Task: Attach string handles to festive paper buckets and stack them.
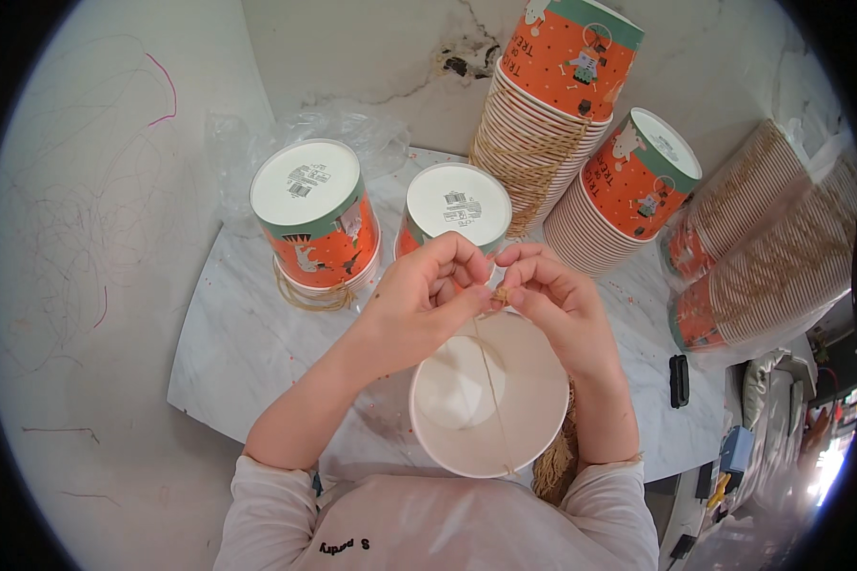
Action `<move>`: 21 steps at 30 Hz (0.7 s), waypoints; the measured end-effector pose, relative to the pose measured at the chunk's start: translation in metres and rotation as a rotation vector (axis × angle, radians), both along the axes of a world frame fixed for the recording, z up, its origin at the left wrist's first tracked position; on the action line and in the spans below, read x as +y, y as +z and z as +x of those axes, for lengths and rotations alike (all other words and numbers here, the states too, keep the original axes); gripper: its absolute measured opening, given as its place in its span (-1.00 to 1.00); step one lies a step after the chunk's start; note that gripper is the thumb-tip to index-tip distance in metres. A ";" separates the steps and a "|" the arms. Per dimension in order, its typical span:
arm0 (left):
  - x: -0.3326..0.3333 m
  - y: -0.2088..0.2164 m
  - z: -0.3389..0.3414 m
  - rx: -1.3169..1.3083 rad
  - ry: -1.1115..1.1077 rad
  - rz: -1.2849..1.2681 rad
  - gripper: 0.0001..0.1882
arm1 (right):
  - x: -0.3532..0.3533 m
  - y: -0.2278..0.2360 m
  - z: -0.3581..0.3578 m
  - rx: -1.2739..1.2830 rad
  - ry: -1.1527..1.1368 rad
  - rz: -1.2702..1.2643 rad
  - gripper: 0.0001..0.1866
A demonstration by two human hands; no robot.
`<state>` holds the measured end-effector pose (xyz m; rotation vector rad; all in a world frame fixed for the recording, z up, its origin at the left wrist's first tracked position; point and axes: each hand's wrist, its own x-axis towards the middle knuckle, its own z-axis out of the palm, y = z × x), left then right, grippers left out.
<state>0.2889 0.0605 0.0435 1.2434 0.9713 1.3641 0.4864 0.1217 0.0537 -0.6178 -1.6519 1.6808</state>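
An open paper bucket (432, 443) with a white inside stands in front of my body, its mouth facing up. A thin strand of tan twine (494, 383) runs across its opening. My left hand (414, 300) is closed at the bucket's far rim, thumb and fingers pinching the twine. From the other side, my right hand (560, 309) pinches the same bit of twine, and the fingertips of both hands nearly meet. My fingers partly hide the small twist of twine between them. A bundle of loose twine (555, 457) hangs beside the bucket, near my right forearm.
Upside-down orange and green buckets (319, 243) stand behind my hands, one of them a white-bottomed bucket (458, 205). Tall nested stacks (533, 133) rise at the back right, with bagged stacks (781, 257) beyond. A black object (679, 381) lies at the marbled table's (257, 381) right edge.
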 end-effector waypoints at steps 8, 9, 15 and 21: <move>-0.003 0.003 -0.006 0.113 -0.046 -0.112 -0.97 | -0.001 0.000 -0.001 0.009 -0.022 0.004 -0.90; -0.003 0.004 -0.006 0.113 -0.045 -0.113 -0.97 | -0.001 0.000 -0.002 0.002 -0.024 0.000 -0.90; -0.003 0.005 -0.005 0.171 -0.022 -0.091 -0.88 | -0.003 -0.003 -0.002 -0.041 -0.052 0.193 -0.89; -0.001 0.001 -0.005 0.091 -0.022 -0.137 -0.88 | -0.006 -0.004 -0.005 -0.042 -0.056 0.200 -0.92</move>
